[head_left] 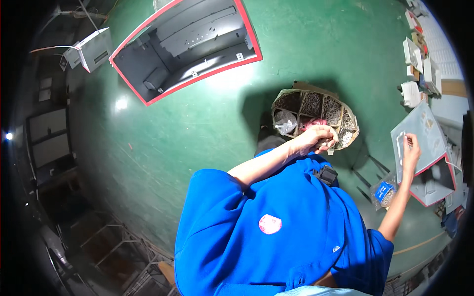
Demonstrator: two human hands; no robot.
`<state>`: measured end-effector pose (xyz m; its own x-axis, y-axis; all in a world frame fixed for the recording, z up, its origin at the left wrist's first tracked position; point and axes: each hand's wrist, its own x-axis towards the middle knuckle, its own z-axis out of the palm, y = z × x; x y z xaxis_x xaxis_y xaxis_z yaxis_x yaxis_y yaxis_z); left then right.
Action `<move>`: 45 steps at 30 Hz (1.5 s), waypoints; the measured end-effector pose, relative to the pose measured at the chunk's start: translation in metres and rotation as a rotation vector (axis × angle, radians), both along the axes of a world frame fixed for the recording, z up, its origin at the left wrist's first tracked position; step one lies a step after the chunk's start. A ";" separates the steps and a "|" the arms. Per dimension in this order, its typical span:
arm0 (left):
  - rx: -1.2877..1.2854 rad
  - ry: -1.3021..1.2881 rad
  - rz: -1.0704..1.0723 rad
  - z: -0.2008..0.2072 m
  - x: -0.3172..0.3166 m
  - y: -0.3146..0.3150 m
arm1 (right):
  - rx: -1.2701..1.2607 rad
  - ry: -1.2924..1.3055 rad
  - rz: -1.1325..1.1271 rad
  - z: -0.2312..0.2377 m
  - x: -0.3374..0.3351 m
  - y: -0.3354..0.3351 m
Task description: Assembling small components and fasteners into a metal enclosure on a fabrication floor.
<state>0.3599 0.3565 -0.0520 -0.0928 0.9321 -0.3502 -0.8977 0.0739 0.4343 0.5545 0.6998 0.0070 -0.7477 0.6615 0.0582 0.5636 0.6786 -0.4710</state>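
My left hand (pixel 320 139) is curled closed over the near side of a divided bin (pixel 316 89). Whatever its fingers hold is hidden. Several compartments of the bin contain small dark and pale metal fasteners. One has a clear plastic bag (pixel 285 122), and another has something pink-red (pixel 313 123) partly behind my hand. Stretched out to the right, my right hand (pixel 413 148) has its fingers pinched at the upper face of a grey metal box (pixel 418 123) with red edges. A narrow white strip (pixel 400 148) shows beside those fingers; whether they grip it is unclear.
A large open metal cabinet (pixel 185 44) with a red rim lies on the green floor (pixel 163 143), far left of centre. Below the grey box is a clear bag with a blue label (pixel 384 191), near dark thin legs. White boxes (pixel 412 54) line the far right.
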 end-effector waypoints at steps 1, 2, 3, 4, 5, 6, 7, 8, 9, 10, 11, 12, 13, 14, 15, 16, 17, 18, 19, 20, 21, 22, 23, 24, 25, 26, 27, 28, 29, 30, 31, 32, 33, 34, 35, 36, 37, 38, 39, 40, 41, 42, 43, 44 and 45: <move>0.040 -0.008 0.016 0.000 0.001 -0.002 | 0.072 -0.025 0.010 0.005 0.004 0.015; 0.038 0.001 0.024 0.000 0.002 -0.004 | 0.145 -0.056 0.014 0.011 0.010 0.028; 0.036 0.009 0.030 0.001 0.002 -0.007 | 0.219 -0.087 0.015 0.016 0.015 0.039; 0.038 0.011 0.028 0.002 0.003 -0.007 | 0.292 -0.133 0.037 0.023 0.019 0.048; 0.009 0.050 0.025 0.006 0.003 -0.011 | 0.322 -0.129 0.044 0.029 0.022 0.053; 0.001 0.053 0.030 0.004 0.003 -0.014 | 0.351 -0.127 0.049 0.034 0.024 0.058; -0.012 0.070 0.035 0.004 0.001 -0.018 | 0.352 -0.145 0.062 0.041 0.021 0.060; -0.015 0.086 0.040 0.003 0.001 -0.021 | 0.361 -0.165 0.072 0.049 0.017 0.061; 0.016 0.048 0.060 0.000 0.004 -0.023 | 0.442 -0.174 0.118 0.057 0.017 0.064; 0.029 0.021 0.089 -0.004 0.006 -0.026 | 0.502 -0.256 0.071 0.063 0.012 0.062; 0.023 0.010 0.080 -0.006 0.006 -0.023 | 0.465 -0.245 0.061 0.067 0.016 0.065; -0.026 0.002 0.060 -0.007 0.005 -0.025 | 0.427 -0.236 0.048 0.069 0.020 0.069; -0.070 -0.012 0.028 -0.006 0.003 -0.023 | 0.391 -0.224 0.052 0.063 0.034 0.084; -0.202 -0.007 -0.013 -0.001 -0.001 -0.022 | 0.320 -0.248 -0.023 0.056 0.040 0.097; -0.343 0.144 0.003 0.007 0.002 -0.020 | 0.325 -0.185 0.102 0.051 0.040 0.104; -0.210 0.077 0.034 -0.001 0.001 -0.024 | 0.318 -0.285 0.028 0.057 0.021 0.090; -0.313 0.060 0.055 0.002 0.003 -0.024 | 0.353 -0.352 0.013 0.065 0.009 0.083; -0.272 0.059 0.055 -0.003 -0.001 -0.025 | 0.373 -0.316 0.100 0.068 0.007 0.091; -0.239 0.052 0.079 -0.008 -0.003 -0.027 | 0.373 -0.265 0.091 0.067 0.003 0.092; -0.207 0.044 0.106 -0.014 -0.003 -0.026 | 0.405 -0.246 0.105 0.073 0.006 0.097; -0.190 0.014 0.107 -0.020 -0.004 -0.025 | 0.370 -0.249 0.076 0.077 0.006 0.100; -0.187 -0.009 0.117 -0.023 -0.004 -0.026 | 0.347 -0.270 0.074 0.082 0.008 0.098; -0.216 -0.069 0.131 -0.023 -0.006 -0.023 | 0.316 -0.289 0.076 0.087 0.006 0.097; -0.228 -0.084 0.123 -0.026 -0.008 -0.020 | 0.287 -0.307 0.081 0.090 0.007 0.098; -0.248 -0.101 0.124 -0.028 -0.010 -0.020 | 0.303 -0.347 0.088 0.090 0.006 0.099; -0.267 -0.118 0.127 -0.030 -0.012 -0.019 | 0.290 -0.403 0.115 0.093 0.006 0.100; -0.236 -0.146 0.118 -0.031 -0.015 -0.017 | 0.277 -0.459 0.143 0.098 0.004 0.102; -0.268 -0.112 0.133 -0.031 -0.015 -0.016 | 0.263 -0.514 0.171 0.102 0.004 0.101; -0.280 -0.121 0.131 -0.033 -0.015 -0.016 | 0.240 -0.585 0.178 0.104 0.006 0.101; -0.290 -0.130 0.129 -0.034 -0.015 -0.015 | 0.189 -0.595 0.200 0.103 0.011 0.104; -0.332 -0.151 0.126 -0.034 -0.017 -0.014 | 0.195 -0.653 0.210 0.103 0.014 0.104; -0.328 -0.146 0.125 -0.033 -0.017 -0.011 | 0.200 -0.710 0.220 0.103 0.016 0.103; -0.325 -0.139 0.121 -0.032 -0.017 -0.008 | 0.241 -0.743 0.284 0.102 0.020 0.104; -0.319 -0.128 0.120 -0.032 -0.018 -0.006 | 0.284 -0.769 0.350 0.100 0.022 0.105; -0.319 -0.125 0.112 -0.033 -0.018 -0.004 | 0.327 -0.795 0.416 0.097 0.024 0.105; -0.318 -0.123 0.103 -0.034 -0.018 -0.001 | 0.374 -0.759 0.469 0.096 0.025 0.104; -0.324 -0.115 0.102 -0.034 -0.019 -0.002 | 0.418 -0.714 0.529 0.092 0.022 0.102; -0.337 -0.128 0.100 -0.034 -0.019 0.000 | 0.461 -0.666 0.587 0.089 0.019 0.098; -0.351 -0.141 0.097 -0.033 -0.017 0.004 | 0.509 -0.687 0.623 0.093 0.017 0.092; -0.368 -0.151 0.087 -0.032 -0.017 0.006 | 0.598 -0.624 0.685 0.089 0.023 0.091; -0.356 -0.141 0.088 -0.034 -0.015 0.009 | 0.685 -0.556 0.741 0.085 0.033 0.093; -0.324 -0.147 0.064 -0.039 -0.014 0.009 | 0.773 -0.485 0.793 0.078 0.040 0.092; -0.362 -0.137 0.094 -0.038 -0.011 0.010 | 0.665 -0.750 0.716 0.090 0.013 0.068; -0.390 -0.134 0.090 -0.036 -0.010 0.014 | 0.656 -0.784 0.742 0.088 0.011 0.063; -0.367 -0.168 0.096 -0.041 -0.008 0.014 | 0.654 -0.822 0.770 0.088 0.012 0.061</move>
<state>0.3518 0.3704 -0.0930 -0.0861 0.7325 -0.6753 -0.9642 0.1092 0.2415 0.5660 0.7604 0.0955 -0.8907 0.0724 -0.4487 -0.1071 0.9260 0.3621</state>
